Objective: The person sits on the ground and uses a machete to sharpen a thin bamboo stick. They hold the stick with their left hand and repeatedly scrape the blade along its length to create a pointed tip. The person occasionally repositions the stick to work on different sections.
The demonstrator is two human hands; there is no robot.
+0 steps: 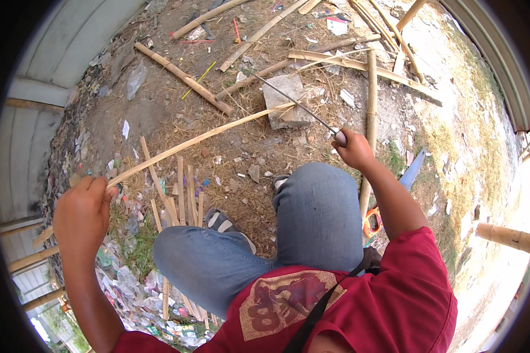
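My left hand is closed round a long split bamboo strip, which runs up and to the right. The strip's far end rests over a rough concrete block, where it looks frayed. In my right hand I grip a long knife by its handle. Its dark, narrow blade, seen nearly edge-on, slants up and left across the block and over the strip's end. Whether the blade touches the strip, I cannot tell.
Several bamboo strips lie by my left knee. A hand saw with an orange handle is beside my right arm. Bamboo poles lie ahead and a long pole stretches along the right. Plastic litter covers the ground at left.
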